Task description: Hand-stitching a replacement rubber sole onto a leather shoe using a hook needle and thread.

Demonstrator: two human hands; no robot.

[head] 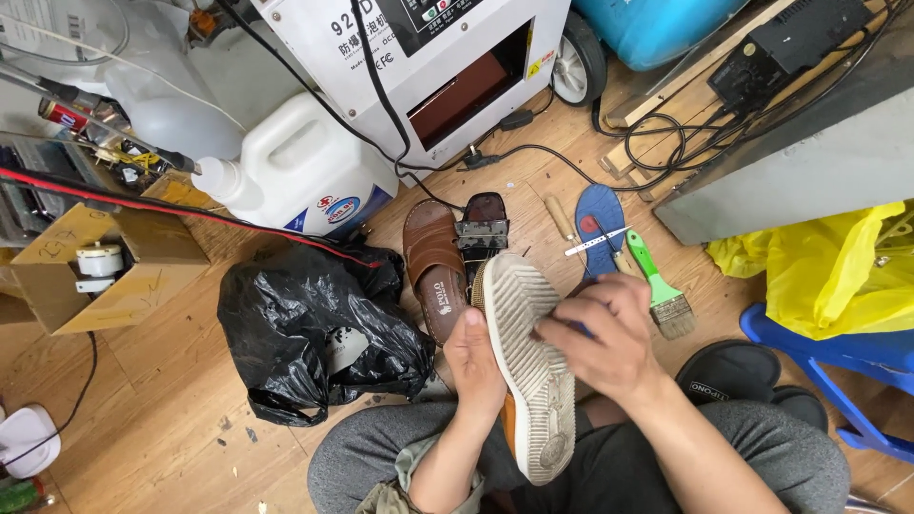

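A shoe with a pale grey ribbed sole (529,366) is turned sole-up over my lap. My left hand (476,366) grips its left edge, thumb on the sole rim. My right hand (602,333) rests on the sole's right side, fingers curled over something dark blue that I cannot make out. Just beyond the shoe, a brown sandal (433,262) lies on the wooden floor.
A black plastic bag (305,328) lies left of the sandal. A white jug (309,167), a white machine (438,67), a blue insole (598,224), a green-handled brush (657,286), a black slipper (728,371), a blue stool (838,357) and a yellow bag (838,266) surround me.
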